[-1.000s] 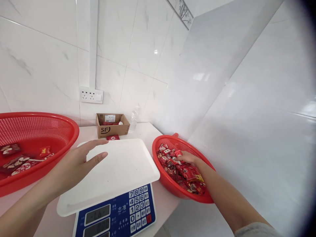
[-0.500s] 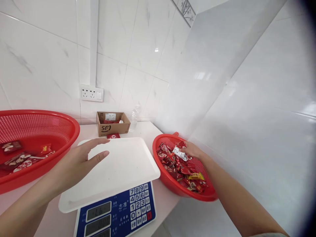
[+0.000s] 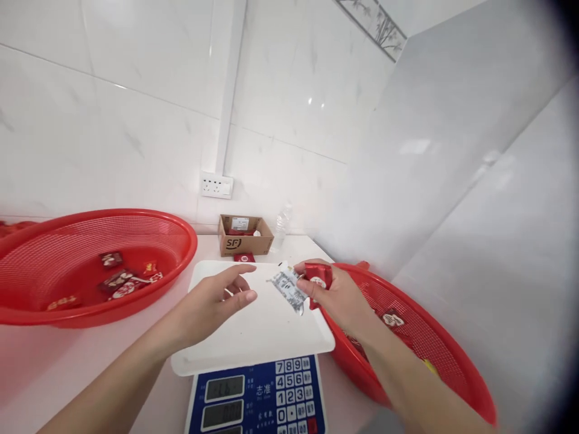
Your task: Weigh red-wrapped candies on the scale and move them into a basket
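My right hand (image 3: 332,295) pinches a silver-white candy packet (image 3: 288,288) and a red candy packet (image 3: 318,274) above the right side of the scale's white tray (image 3: 239,343). Over the tray's left part, my left hand (image 3: 221,304) has its thumb and fingers apart and holds nothing. Below the tray sits the blue keypad panel of the digital scale (image 3: 260,398). Right of it, the red basket (image 3: 456,355) with red wrapped packets is partly covered by my right forearm.
Another red basket (image 3: 181,226) on the left holds several packets. Behind the tray stand a small cardboard box (image 3: 248,244) and a clear plastic bottle (image 3: 283,224), with a red packet (image 3: 244,257) in front of the box. A socket (image 3: 217,185) is on the tiled wall.
My right hand has come out of the right basket and over the tray, bringing the silver-white and red packets. The view has turned left; my left hand stays open over the tray.
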Tool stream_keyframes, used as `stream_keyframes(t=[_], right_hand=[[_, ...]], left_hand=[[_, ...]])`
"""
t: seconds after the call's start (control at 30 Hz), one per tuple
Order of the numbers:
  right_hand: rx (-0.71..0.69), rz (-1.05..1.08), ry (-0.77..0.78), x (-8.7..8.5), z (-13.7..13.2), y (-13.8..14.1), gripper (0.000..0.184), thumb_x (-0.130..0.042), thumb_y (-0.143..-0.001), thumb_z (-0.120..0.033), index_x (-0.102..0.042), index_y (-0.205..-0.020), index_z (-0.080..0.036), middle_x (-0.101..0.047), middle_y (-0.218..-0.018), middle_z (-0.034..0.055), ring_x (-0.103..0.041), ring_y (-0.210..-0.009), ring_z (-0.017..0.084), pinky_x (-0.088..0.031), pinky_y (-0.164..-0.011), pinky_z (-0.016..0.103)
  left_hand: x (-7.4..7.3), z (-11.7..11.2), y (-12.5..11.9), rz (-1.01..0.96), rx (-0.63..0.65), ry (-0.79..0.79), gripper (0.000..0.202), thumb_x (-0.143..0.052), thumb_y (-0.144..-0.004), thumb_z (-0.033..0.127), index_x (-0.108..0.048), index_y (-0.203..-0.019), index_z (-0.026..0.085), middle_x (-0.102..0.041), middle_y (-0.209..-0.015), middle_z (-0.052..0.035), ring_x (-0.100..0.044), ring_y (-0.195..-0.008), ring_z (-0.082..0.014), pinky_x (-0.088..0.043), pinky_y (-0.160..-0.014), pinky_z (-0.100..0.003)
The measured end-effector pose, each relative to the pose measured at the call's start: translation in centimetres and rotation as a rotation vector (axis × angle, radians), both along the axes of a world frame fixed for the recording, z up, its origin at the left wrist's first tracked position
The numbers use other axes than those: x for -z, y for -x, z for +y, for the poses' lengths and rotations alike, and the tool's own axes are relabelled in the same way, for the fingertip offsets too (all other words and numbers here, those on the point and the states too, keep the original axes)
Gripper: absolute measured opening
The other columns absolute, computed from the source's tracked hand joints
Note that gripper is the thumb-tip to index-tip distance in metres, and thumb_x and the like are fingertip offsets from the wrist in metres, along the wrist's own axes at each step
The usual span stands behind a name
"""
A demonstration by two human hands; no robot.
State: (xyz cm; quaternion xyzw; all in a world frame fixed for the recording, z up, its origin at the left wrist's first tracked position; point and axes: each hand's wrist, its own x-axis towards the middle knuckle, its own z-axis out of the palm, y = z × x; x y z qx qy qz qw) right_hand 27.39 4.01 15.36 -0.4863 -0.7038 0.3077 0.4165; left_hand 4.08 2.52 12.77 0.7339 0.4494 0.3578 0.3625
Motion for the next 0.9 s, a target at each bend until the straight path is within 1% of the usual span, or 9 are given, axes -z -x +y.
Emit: stream_keyframes(t=[0.1,0.2,0.3,0.4,0.5,0.6,0.73,0.8,0.9], right_hand=[[-0.094,0.082,-0.014,1.1,-0.9,3.3,0.021,-0.065,-0.076,-0.033,-0.064,-0.094,-0.023,-0.066,-0.089,0.0016,-0.058,-0.069,0.016,-0.048,-0.055,0.027],[-0.117,0.185,0.015,2.2,-0.6,4.9,0.024,-0.065,-0.076,-0.039,-0.063,-0.092,-0.022,-0.064,-0.084,0.0017,-0.055,-0.066,0.015,-0.046,-0.048,0.024],[-0.027,0.295,0.050,2.7,0.2,5.0,0.034,-0.065,-0.074,-0.049,-0.062,-0.092,-0.020,-0.061,-0.077,0.0014,-0.052,-0.061,0.014,-0.047,-0.044,0.023],[0.015,0.422,0.150,2.6,1.0,4.4,0.046,-0.069,-0.068,-0.056,-0.061,-0.095,-0.019,-0.060,-0.083,0.0021,-0.050,-0.056,0.011,-0.045,-0.040,0.021],[-0.079,0.482,0.372,2.4,1.3,3.8,0.057,-0.069,-0.065,-0.063,-0.060,-0.098,-0.018,-0.058,-0.075,0.0018,-0.048,-0.050,0.009,-0.038,-0.034,0.018],[-0.147,0.434,0.496,2.3,1.2,3.7,0.055,-0.067,-0.066,-0.065,-0.059,-0.090,-0.017,-0.055,-0.061,-0.0004,-0.046,-0.045,0.009,-0.030,-0.030,0.015],[-0.168,0.385,0.426,2.6,0.9,4.0,0.043,-0.072,-0.067,-0.055,-0.057,-0.074,-0.016,-0.053,-0.058,-0.0025,-0.044,-0.043,0.007,-0.029,-0.033,0.015],[-0.140,0.393,0.392,2.7,0.7,4.2,0.041,-0.073,-0.066,-0.053,-0.057,-0.075,-0.016,-0.053,-0.057,-0.0031,-0.044,-0.042,0.007,-0.030,-0.032,0.016],[-0.082,0.411,0.363,2.7,0.3,4.3,0.043,-0.073,-0.064,-0.054,-0.058,-0.081,-0.017,-0.053,-0.057,-0.0034,-0.044,-0.042,0.008,-0.030,-0.029,0.015]], left_hand=[[-0.2,-0.2,-0.2,-0.148,0.059,0.080,0.045,-0.049,-0.084,0.047,-0.050,-0.121,0.022,-0.057,-0.070,0.0018,-0.054,-0.061,-0.0137,-0.046,-0.058,-0.026],[-0.2,0.0,-0.1,-0.271,0.085,0.145,0.035,-0.049,-0.085,0.044,-0.056,-0.111,0.020,-0.054,-0.066,0.0028,-0.049,-0.051,-0.0098,-0.044,-0.050,-0.023],[-0.2,0.3,0.2,-0.381,0.104,0.158,0.027,-0.054,-0.083,0.037,-0.058,-0.105,0.021,-0.057,-0.079,0.0005,-0.055,-0.061,-0.0109,-0.048,-0.057,-0.025],[-0.1,0.4,0.3,-0.467,0.139,0.182,0.021,-0.058,-0.080,0.029,-0.057,-0.100,0.023,-0.059,-0.095,-0.0021,-0.057,-0.080,-0.0145,-0.049,-0.070,-0.030],[-0.1,0.2,0.4,-0.469,0.157,0.186,0.021,-0.063,-0.077,0.024,-0.054,-0.097,0.023,-0.059,-0.101,-0.0028,-0.053,-0.088,-0.0155,-0.046,-0.077,-0.031],[0.0,0.1,0.5,-0.425,0.200,0.199,0.028,-0.068,-0.075,0.027,-0.052,-0.097,0.022,-0.058,-0.099,-0.0025,-0.051,-0.086,-0.0154,-0.044,-0.073,-0.030],[0.2,0.2,0.3,-0.403,0.205,0.158,0.021,-0.060,-0.081,0.034,-0.051,-0.097,0.023,-0.056,-0.097,-0.0016,-0.051,-0.083,-0.0147,-0.044,-0.073,-0.030],[0.2,0.3,0.2,-0.417,0.164,0.119,0.026,-0.057,-0.083,0.034,-0.049,-0.106,0.025,-0.056,-0.096,-0.0018,-0.052,-0.082,-0.0146,-0.044,-0.076,-0.032],[0.1,0.4,0.1,-0.377,0.082,0.096,0.037,-0.056,-0.083,0.038,-0.043,-0.115,0.025,-0.056,-0.086,-0.0004,-0.051,-0.072,-0.0135,-0.045,-0.069,-0.031]])
